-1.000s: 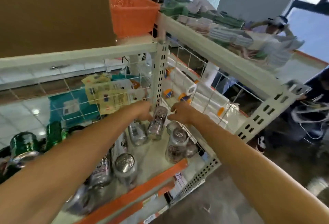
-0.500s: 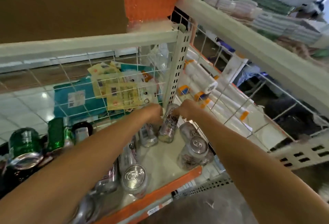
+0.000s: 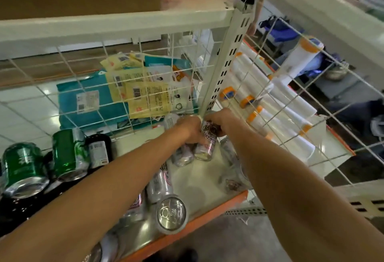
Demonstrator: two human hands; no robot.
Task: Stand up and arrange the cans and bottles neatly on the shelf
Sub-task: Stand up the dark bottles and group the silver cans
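The left hand (image 3: 190, 129) and right hand (image 3: 221, 120) each have a grip closed round one silver can (image 3: 207, 143), tilted at the shelf's (image 3: 199, 180) back corner beside the post (image 3: 226, 60), so righting it seems the step in hand; next it needs setting square, then a gentle release.

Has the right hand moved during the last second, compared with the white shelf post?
Yes. The right hand has moved left, closer to the foot of the white shelf post, and now holds the silver can.
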